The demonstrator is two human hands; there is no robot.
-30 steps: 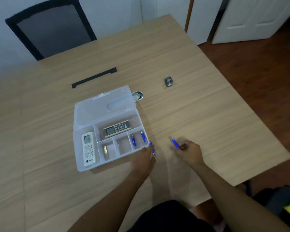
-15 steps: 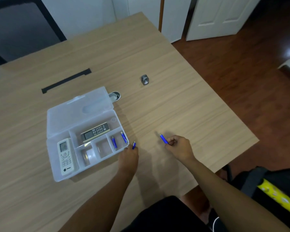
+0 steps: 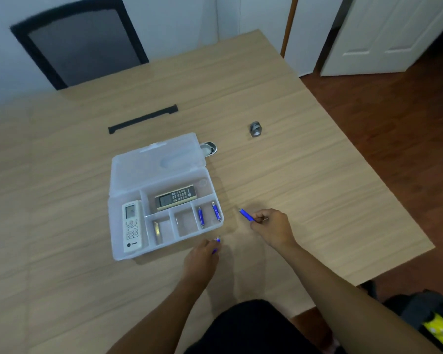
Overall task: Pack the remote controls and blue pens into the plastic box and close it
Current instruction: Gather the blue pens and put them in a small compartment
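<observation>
Black strip (image 3: 143,119) on wooden table (image 3: 304,180); grey metal fitting (image 3: 255,129) right of it; black chair (image 3: 79,44) behind.

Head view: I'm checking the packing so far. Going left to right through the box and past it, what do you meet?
White remote → dark remote → two blue pens in the rightmost compartment → pen in right hand → right hand.

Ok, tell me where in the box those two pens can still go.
Free: the middle small compartment of the box, between the gold item and the two packed pens. Some floor also shows right of the dark remote. Crowded: the pens' compartment and the left slot, filled by the white remote. Left hand and right hand each hold a pen.
</observation>
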